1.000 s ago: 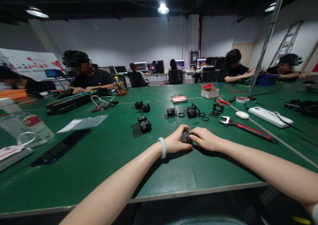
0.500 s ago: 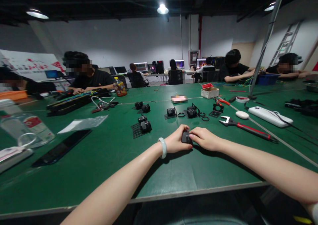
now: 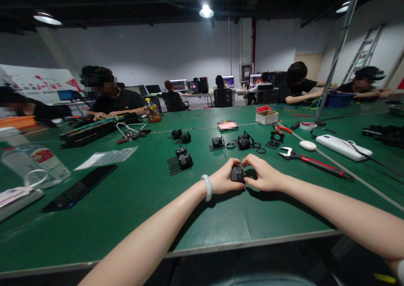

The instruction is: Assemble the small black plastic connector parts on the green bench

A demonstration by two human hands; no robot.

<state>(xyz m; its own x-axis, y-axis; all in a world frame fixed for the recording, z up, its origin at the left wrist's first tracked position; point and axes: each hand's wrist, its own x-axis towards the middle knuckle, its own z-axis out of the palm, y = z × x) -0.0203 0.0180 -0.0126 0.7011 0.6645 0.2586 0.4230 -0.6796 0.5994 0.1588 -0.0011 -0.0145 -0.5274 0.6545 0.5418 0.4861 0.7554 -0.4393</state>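
My left hand [image 3: 225, 176] grips a small black plastic part [image 3: 237, 174], pinched between the thumb and fingers just above the green table. A pale bangle [image 3: 206, 187] circles the left wrist. My right hand [image 3: 260, 174] is curved in a C shape at the part's right side, thumb and forefinger apart; whether the fingertips touch it I cannot tell. Beyond the hands lie similar black assemblies with slotted plates [image 3: 184, 161], another black assembly [image 3: 243, 142], a black ring [image 3: 261, 150] and a square black bracket with a round hole [image 3: 276, 138].
An adjustable wrench [image 3: 315, 164] and a white power strip [image 3: 344, 148] lie to the right, near a white oval object [image 3: 307, 145]. On the left are a phone [image 3: 80, 188] and a clear bottle [image 3: 47, 162]. A small box [image 3: 267, 116] stands farther back. Other people work across the table.
My right hand's fingers have spread from lying on top of the black part to a C shape at its right side. My left hand keeps its hold.
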